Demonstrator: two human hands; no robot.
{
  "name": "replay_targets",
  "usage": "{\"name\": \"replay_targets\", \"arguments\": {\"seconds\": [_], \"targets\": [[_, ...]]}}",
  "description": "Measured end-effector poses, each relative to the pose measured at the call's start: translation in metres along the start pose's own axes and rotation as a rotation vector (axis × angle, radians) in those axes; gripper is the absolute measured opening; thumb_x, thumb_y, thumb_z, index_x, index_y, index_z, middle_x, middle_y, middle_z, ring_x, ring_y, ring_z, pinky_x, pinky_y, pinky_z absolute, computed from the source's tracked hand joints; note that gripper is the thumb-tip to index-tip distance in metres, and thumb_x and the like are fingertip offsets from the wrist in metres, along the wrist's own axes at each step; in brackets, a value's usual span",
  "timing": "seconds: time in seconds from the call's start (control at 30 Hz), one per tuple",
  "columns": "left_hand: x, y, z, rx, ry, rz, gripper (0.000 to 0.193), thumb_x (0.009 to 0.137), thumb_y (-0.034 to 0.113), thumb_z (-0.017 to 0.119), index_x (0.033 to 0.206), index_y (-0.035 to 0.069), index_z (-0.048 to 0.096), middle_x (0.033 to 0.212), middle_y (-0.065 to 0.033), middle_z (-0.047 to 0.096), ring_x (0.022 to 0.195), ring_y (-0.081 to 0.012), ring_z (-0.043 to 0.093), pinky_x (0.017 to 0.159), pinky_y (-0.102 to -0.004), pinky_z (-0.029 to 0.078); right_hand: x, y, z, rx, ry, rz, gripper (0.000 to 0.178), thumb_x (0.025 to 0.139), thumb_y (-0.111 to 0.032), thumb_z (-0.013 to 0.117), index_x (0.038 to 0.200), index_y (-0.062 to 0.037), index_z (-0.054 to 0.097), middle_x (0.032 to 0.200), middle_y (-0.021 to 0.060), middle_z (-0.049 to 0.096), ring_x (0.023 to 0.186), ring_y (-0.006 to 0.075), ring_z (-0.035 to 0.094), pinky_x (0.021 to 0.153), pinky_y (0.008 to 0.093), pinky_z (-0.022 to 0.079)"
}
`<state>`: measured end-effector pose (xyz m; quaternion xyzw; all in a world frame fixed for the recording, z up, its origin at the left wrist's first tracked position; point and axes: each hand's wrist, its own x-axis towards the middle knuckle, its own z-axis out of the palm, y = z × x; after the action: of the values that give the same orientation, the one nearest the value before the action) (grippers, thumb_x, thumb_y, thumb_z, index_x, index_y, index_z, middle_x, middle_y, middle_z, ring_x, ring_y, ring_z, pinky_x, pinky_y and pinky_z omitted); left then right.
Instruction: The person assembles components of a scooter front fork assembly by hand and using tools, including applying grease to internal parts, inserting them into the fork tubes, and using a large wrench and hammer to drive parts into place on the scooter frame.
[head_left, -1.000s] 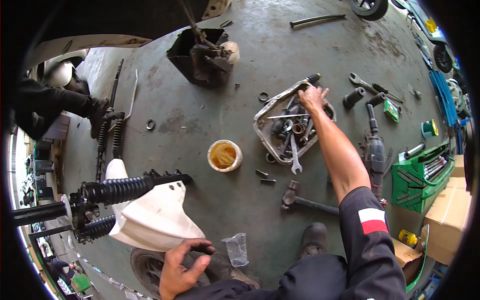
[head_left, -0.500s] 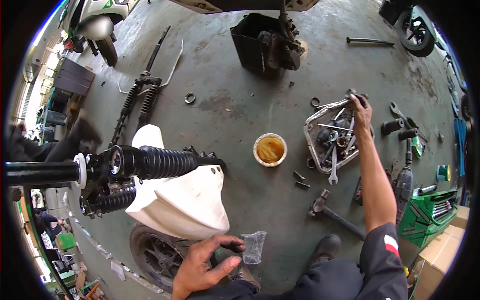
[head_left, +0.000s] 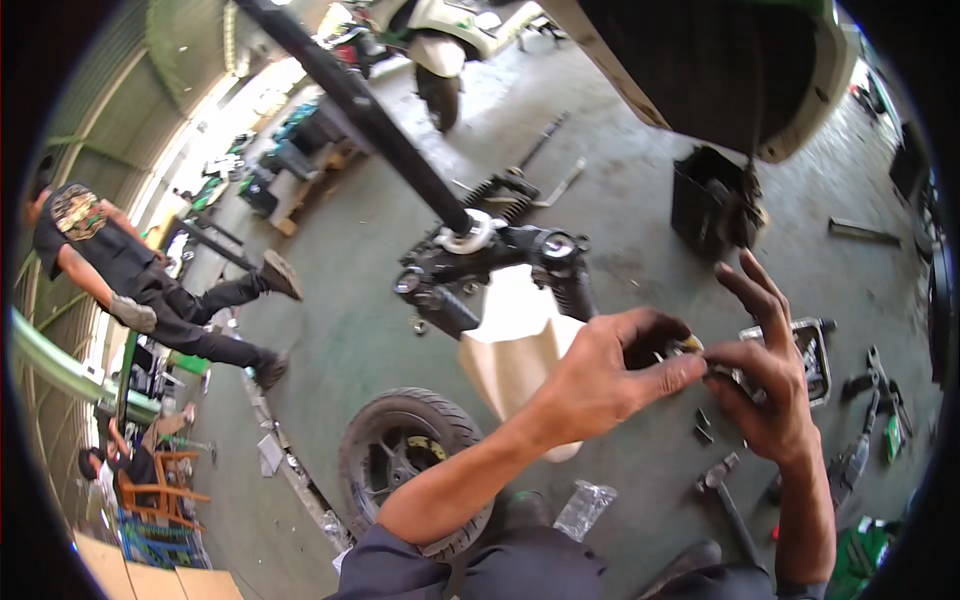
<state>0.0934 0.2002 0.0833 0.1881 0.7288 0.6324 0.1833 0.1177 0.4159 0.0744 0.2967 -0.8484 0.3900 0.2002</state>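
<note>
Both hands meet in front of me, right of a black motorcycle front fork (head_left: 440, 300) with a white fender (head_left: 515, 330). My left hand (head_left: 620, 370) is closed, thumb and forefinger pinched toward the right fingertips. My right hand (head_left: 770, 390) is closed too at the thumb and forefinger, with other fingers raised. A small dark metallic piece seems to sit between the fingertips; its kind cannot be made out. Behind them shows a bit of the tub of yellow-brown grease (head_left: 690, 344), mostly hidden. The metal tray (head_left: 822, 365) of tools lies partly behind my right hand.
A wheel (head_left: 408, 460) stands near my left forearm. A hammer (head_left: 735, 505), two small pins (head_left: 704, 425) and a clear plastic bag (head_left: 585, 508) lie on the floor. A black bin (head_left: 705, 205) stands farther off. At left, a person (head_left: 150, 270) is walking.
My right hand has left the tool tray and come to meet my left hand, which has risen from near my lap. The view has swung left, and the walking person now shows fully.
</note>
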Motion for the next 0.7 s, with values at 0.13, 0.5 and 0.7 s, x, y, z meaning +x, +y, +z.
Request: {"name": "replay_targets", "arguments": {"seconds": [0.13, 0.5, 0.7], "targets": [[-0.032, 0.034, -0.009, 0.04, 0.059, -0.001, 0.042, 0.086, 0.021, 0.075, 0.116, -0.005, 0.062, 0.101, -0.0078, 0.068, 0.091, -0.0105, 0.062, 0.082, -0.0244, 0.05, 0.008, -0.028, -0.006, -0.069, -0.012, -0.147, 0.042, 0.064, -0.001, 0.073, 0.105, -0.0118, 0.069, 0.145, 0.0223, 0.041, 0.139, 0.0482, 0.028, 0.11, 0.0563, 0.027], [-0.018, 0.207, -0.153, 0.381, 1.003, 1.084, 0.028, 0.085, 0.026, 0.075, 0.1, 0.002, 0.073, 0.087, -0.0046, 0.071, 0.076, -0.0089, 0.061, 0.073, -0.0221, 0.047, -0.042, -0.05, 0.007, 0.177, -0.183, 0.255, 0.059, 0.081, -0.007, 0.07, 0.137, -0.007, 0.049, 0.145, 0.0222, 0.037, 0.135, 0.0404, 0.036, 0.109, 0.0445, 0.035], [0.025, 0.218, -0.251, 0.589, 1.016, 0.837, 0.036, 0.087, 0.031, 0.071, 0.102, -0.002, 0.069, 0.093, -0.0101, 0.069, 0.079, -0.0175, 0.063, 0.076, -0.029, 0.05, -0.05, -0.045, -0.001, 0.142, -0.167, 0.254, 0.059, 0.081, -0.006, 0.072, 0.135, -0.0126, 0.05, 0.145, 0.017, 0.038, 0.13, 0.0381, 0.043, 0.107, 0.0449, 0.039]]}}
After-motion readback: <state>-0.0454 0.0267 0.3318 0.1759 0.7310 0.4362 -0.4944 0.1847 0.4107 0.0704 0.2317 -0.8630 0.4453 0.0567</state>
